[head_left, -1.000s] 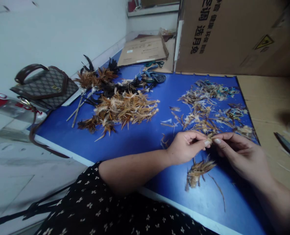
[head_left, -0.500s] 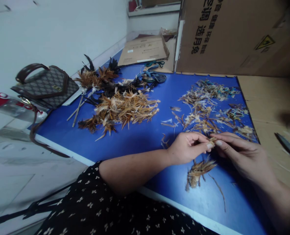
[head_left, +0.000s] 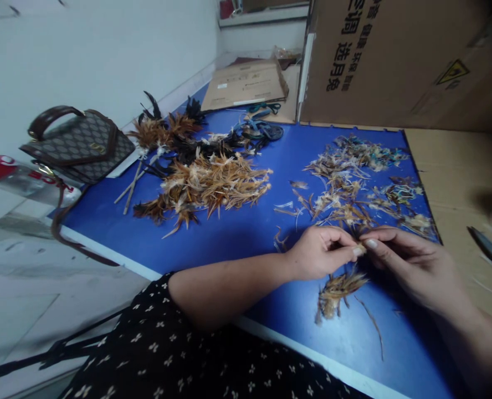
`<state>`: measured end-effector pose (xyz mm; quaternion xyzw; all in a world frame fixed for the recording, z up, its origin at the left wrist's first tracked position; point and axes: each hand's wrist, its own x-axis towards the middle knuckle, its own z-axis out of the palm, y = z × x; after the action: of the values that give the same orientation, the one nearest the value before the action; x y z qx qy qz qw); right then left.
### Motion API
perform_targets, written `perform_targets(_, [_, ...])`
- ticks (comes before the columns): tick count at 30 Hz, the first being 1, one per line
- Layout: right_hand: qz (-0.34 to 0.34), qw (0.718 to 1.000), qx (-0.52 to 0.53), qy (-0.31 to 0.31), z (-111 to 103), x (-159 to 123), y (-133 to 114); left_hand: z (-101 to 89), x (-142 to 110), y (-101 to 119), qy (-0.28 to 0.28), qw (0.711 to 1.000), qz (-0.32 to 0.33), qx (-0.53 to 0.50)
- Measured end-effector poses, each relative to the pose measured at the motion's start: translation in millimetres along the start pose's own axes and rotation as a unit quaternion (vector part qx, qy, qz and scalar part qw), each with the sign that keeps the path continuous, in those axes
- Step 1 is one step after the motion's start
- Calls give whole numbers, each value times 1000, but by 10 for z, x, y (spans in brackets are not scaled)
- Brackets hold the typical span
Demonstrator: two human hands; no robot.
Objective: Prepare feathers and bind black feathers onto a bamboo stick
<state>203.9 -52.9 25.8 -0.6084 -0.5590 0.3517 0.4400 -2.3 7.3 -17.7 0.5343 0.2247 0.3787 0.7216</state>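
My left hand (head_left: 323, 252) pinches a small tan feather tuft (head_left: 359, 249) between thumb and forefinger. Facing it, my right hand (head_left: 408, 263) closes thumb and fingertips on the tuft's other side, where dark strands show. Just below both hands a brown feather bundle (head_left: 335, 293) lies on the blue table, with a thin stripped quill (head_left: 373, 324) beside it. Beyond my fingers spreads a pile of loose feather scraps (head_left: 341, 199). Farther left is a large heap of golden-brown feathers (head_left: 213, 185).
Black and brown feather bunches on sticks (head_left: 163, 130) lie at the back left, near a handbag (head_left: 83, 144) and a plastic bottle (head_left: 25, 177). Flat cardboard (head_left: 246, 83) and a tall carton (head_left: 387, 66) stand behind. Scissors (head_left: 491, 252) rest at the right edge.
My fingers have shifted slightly on the tuft, the right fingertips drawing a little closer to the left ones. The feathers on the table have stayed in place.
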Motion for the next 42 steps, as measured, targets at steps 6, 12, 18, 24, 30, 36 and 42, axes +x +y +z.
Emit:
perform_targets(6, [-11, 999, -18, 34, -8, -8, 13, 2, 0, 81, 87, 992, -42, -80])
perform_targets(12, [-116, 992, -48, 0, 42, -10, 32, 38, -8, 66, 118, 990, -49, -62])
perform_targets(18, [-128, 990, -59, 28, 103, -19, 4, 72, -40, 54, 62, 985, -93, -134])
perform_targets(24, [-164, 983, -68, 47, 142, -6, 33, 59, -42, 69, 36, 977, -123, -170])
perform_targets(30, [-218, 972, -70, 59, 143, 11, 117, 62, -50, 98, 28, 974, -141, -175])
perform_targets(36, [-205, 973, -82, 65, 156, -6, 115, 64, -40, 119, 30, 972, -144, -185])
perform_targets(42, [-201, 973, -86, 74, 139, -25, 74, 71, -22, 161, 47, 969, -160, -183])
